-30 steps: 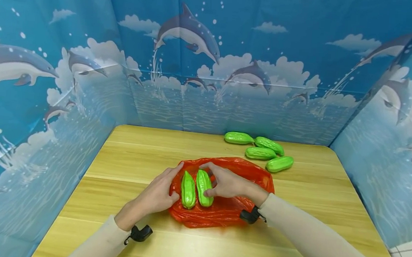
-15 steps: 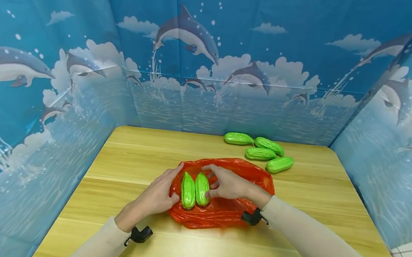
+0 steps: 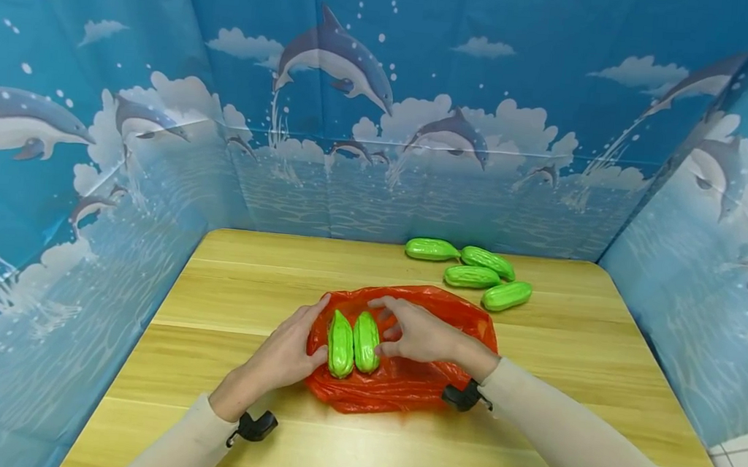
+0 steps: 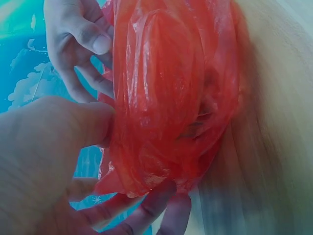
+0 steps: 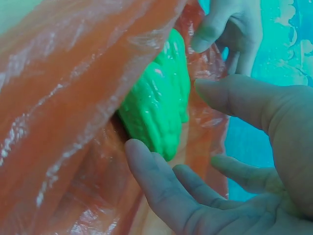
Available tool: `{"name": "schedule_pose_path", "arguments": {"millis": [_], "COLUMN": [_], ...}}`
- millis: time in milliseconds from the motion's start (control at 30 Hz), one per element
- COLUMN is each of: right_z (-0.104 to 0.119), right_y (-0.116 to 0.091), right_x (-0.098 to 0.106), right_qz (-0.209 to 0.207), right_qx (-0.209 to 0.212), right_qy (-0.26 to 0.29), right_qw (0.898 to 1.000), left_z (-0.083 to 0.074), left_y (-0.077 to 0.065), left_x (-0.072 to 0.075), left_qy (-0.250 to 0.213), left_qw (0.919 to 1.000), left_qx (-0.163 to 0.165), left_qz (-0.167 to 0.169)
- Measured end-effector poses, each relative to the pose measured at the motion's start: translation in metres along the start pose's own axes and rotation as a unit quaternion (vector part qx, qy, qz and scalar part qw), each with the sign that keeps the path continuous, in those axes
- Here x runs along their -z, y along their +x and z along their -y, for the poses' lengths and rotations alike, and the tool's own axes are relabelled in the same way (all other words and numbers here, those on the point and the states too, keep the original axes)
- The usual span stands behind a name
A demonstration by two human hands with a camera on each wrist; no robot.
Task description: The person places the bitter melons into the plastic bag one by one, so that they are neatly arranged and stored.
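Note:
Two bright green, bumpy bitter melons lie side by side in a red plastic bag, the left melon and the right melon. My left hand holds the bag's left edge, thumb inside the rim and fingers along the outside; in the left wrist view the red film covers what is inside. My right hand is over the bag just right of the right melon, its fingers spread and loosely bent, gripping nothing. In the right wrist view its fingertips are right beside the melon.
Several more bitter melons lie on the wooden table behind the bag, toward the back right. A blue dolphin-print curtain stands around the back and sides.
My right hand has set the right melon down closer to the left one, let go of it and drawn slightly to the right. The left hand stays at the bag's edge.

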State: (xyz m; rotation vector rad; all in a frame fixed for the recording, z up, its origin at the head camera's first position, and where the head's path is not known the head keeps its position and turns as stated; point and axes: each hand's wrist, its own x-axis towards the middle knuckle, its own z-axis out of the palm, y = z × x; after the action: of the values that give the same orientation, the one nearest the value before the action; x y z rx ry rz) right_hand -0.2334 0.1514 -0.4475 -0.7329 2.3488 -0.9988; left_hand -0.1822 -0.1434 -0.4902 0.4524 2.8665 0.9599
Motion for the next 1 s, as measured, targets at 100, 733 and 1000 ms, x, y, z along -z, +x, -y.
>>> {"name": "schedule_pose_path", "arguments": {"millis": [100,733,1000], "right_z": [0.0,-0.006,-0.011], "right_y": [-0.003,-0.026,-0.037], "right_x": [0.003,0.027,0.037], "right_qz": [-0.007,-0.051,-0.063], "right_qx": [0.004,0.025,0.012], "right_qy": [0.004,0.011,0.039], "right_qw": [1.0,0.998,0.997], "left_z": [0.002,0.006,0.008], "left_y": [0.001,0.004,0.005], "left_x": [0.0,-0.001,-0.001], "left_qy": [0.001,-0.019,-0.02], "left_qw": [1.0,0.9995,0.9996], "left_qx": [0.003,-0.01,-0.007], "left_qz": [0.003,0.023,0.019]}}
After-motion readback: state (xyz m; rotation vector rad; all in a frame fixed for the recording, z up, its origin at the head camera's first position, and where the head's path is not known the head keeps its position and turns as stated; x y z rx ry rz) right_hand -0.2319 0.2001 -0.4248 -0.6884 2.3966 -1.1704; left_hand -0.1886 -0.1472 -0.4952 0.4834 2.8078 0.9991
